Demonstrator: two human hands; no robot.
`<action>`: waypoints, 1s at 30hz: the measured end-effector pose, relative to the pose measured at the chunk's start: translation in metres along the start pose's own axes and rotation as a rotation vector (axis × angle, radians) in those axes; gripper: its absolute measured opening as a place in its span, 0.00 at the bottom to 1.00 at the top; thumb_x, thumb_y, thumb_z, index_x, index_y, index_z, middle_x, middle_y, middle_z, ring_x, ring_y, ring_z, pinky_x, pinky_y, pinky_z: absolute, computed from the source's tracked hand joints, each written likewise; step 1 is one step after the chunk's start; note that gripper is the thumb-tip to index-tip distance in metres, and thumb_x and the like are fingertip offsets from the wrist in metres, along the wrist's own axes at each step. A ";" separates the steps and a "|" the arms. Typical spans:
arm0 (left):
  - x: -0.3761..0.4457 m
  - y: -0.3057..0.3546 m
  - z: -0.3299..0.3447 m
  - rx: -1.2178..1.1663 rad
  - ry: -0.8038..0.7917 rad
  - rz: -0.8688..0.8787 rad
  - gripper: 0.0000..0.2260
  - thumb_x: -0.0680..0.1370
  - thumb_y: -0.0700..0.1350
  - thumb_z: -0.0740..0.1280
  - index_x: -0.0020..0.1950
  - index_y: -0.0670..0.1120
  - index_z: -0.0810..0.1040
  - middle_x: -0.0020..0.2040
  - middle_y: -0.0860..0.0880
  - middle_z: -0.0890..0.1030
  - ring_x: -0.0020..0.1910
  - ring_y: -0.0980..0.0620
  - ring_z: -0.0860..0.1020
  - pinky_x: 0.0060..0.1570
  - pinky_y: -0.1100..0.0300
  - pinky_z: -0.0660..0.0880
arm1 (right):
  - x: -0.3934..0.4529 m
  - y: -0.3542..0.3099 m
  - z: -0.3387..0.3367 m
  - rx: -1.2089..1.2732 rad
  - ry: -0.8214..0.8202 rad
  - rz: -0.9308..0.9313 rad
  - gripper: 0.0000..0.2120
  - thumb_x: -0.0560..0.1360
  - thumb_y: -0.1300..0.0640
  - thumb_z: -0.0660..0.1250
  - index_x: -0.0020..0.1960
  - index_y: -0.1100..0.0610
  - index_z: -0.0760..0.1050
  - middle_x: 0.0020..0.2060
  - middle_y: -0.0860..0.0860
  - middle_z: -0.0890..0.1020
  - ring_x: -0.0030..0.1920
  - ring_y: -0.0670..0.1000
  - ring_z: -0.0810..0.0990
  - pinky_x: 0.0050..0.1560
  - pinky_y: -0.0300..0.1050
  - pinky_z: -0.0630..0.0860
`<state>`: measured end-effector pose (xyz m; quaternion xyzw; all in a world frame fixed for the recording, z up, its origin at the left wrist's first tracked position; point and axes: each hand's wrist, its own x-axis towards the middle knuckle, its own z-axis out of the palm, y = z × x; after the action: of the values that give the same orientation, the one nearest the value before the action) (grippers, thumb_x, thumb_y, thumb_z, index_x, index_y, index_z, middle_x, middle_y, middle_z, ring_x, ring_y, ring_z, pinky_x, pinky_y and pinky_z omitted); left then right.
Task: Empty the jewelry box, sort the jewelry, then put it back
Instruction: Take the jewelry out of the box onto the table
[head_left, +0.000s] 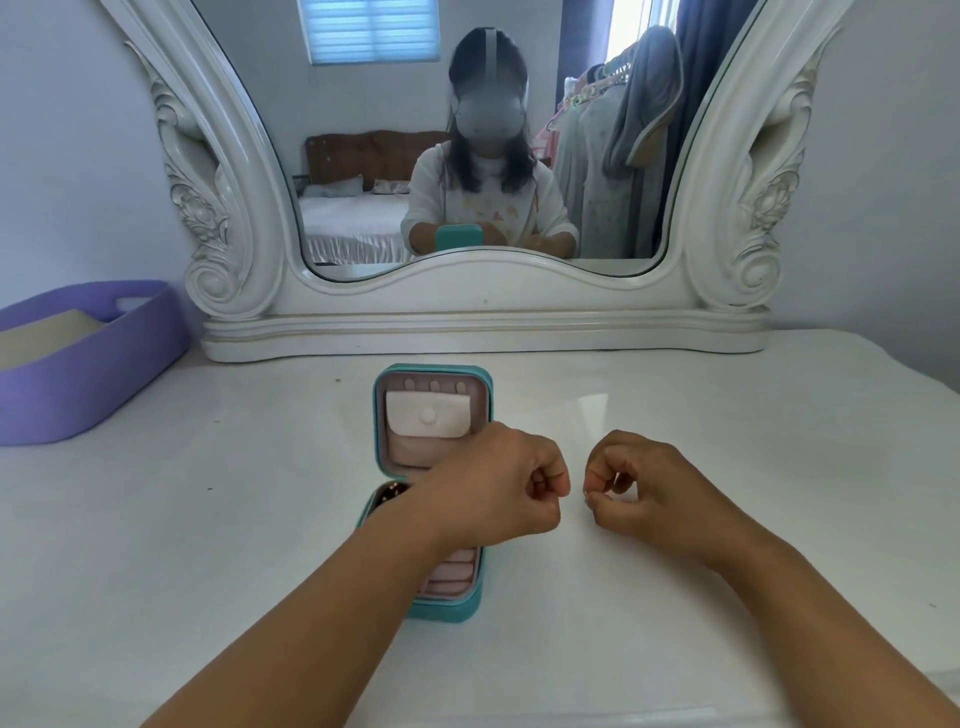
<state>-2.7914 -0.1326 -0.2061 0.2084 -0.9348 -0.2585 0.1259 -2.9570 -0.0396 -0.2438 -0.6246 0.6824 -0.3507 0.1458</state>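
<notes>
1. Both forearms are bare right down to the hands, no sleeves in sight.
2. No rings, no watch, no bracelet on either wrist.
3. The mirror shows a white top and a white headset.

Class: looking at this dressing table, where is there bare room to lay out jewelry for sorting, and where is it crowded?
Bare tabletop lies right of the jewelry box up to the mirror base, and between box and purple basket. It is crowded mid-table, around both hands.

Both curled hands beside open teal jewelry box, perhaps pinching something tiny.
</notes>
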 end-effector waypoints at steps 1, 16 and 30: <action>0.005 0.001 0.004 0.024 -0.006 0.006 0.09 0.71 0.39 0.67 0.48 0.47 0.82 0.35 0.54 0.79 0.29 0.61 0.73 0.34 0.74 0.71 | 0.000 0.003 -0.001 -0.005 -0.018 0.016 0.05 0.66 0.62 0.68 0.35 0.54 0.76 0.40 0.46 0.78 0.39 0.44 0.75 0.40 0.38 0.74; 0.024 -0.008 0.028 0.193 -0.076 0.040 0.15 0.73 0.39 0.62 0.56 0.49 0.80 0.51 0.49 0.81 0.49 0.52 0.78 0.46 0.63 0.73 | 0.005 0.019 0.002 -0.082 -0.050 -0.008 0.04 0.68 0.60 0.67 0.38 0.51 0.76 0.40 0.44 0.75 0.40 0.42 0.73 0.39 0.29 0.65; -0.026 -0.027 -0.014 0.055 0.199 0.144 0.10 0.73 0.40 0.69 0.52 0.47 0.81 0.44 0.54 0.79 0.38 0.59 0.77 0.41 0.72 0.73 | -0.005 -0.001 0.002 -0.028 0.113 -0.004 0.07 0.68 0.59 0.72 0.41 0.49 0.76 0.39 0.43 0.77 0.45 0.39 0.73 0.42 0.28 0.67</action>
<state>-2.7546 -0.1476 -0.2126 0.1688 -0.9369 -0.2013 0.2308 -2.9540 -0.0355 -0.2461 -0.6071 0.6932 -0.3761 0.0974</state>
